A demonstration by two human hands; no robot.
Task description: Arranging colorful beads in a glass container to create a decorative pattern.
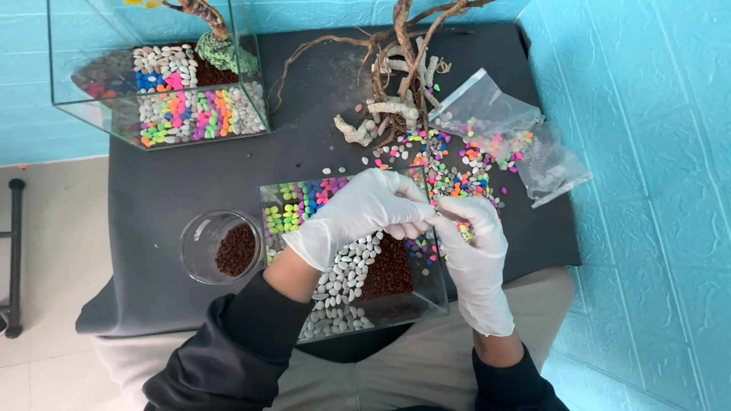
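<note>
Both my hands wear white gloves and meet over a small glass tank [438, 293] at the table's near edge. My left hand [365, 209] reaches across from the left, fingers curled against my right hand [476, 247]. Whether either hand pinches a pebble is hidden. The tank holds white pebbles [346, 278], brown gravel [388, 270] and rows of coloured pebbles [293, 209]. Loose coloured pebbles [457, 171] lie on the black cloth just beyond my hands.
A glass beaker [202, 240] with brown gravel stands left of the tank. A larger glass tank [99, 114] with pebbles and a plant sits at the back left. Driftwood [396, 84] and a clear plastic bag [495, 110] of pebbles lie at the back right.
</note>
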